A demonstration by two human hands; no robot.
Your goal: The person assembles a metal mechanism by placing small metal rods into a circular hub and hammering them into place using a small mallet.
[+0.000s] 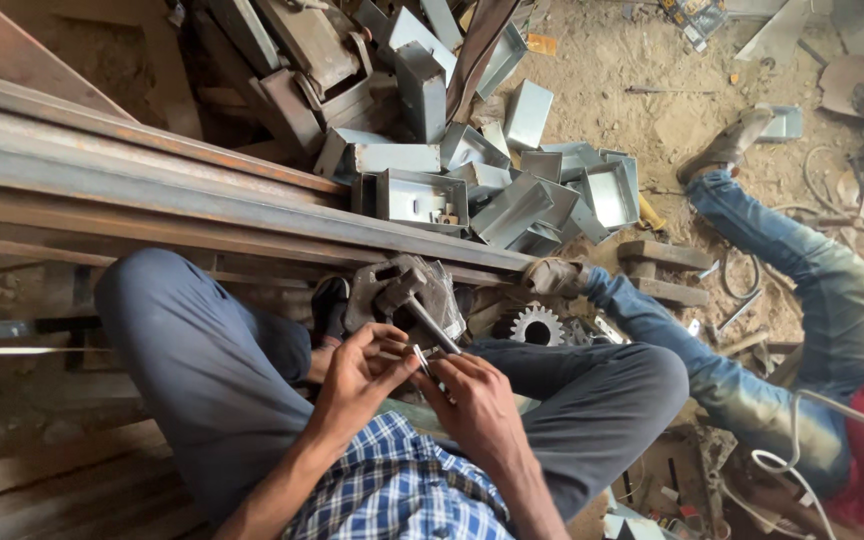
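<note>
I sit cross-legged on the ground in dark trousers and a blue checked shirt. My left hand [360, 372] and my right hand [472, 400] meet in front of my lap, both pinching a small shiny metal piece [422, 358]. Just beyond my fingers a hammer [414, 298] rests on a worn metal block [392, 290], its handle slanting toward my right hand. A toothed gear [537, 326] lies on the ground to the right of the block.
Long rusty steel rails [152, 190] run across the left. A heap of several open grey metal boxes [492, 180] lies beyond. Another person in jeans [772, 300] and a red top sits at the right, legs stretched out. Wires and scrap litter the dirt floor.
</note>
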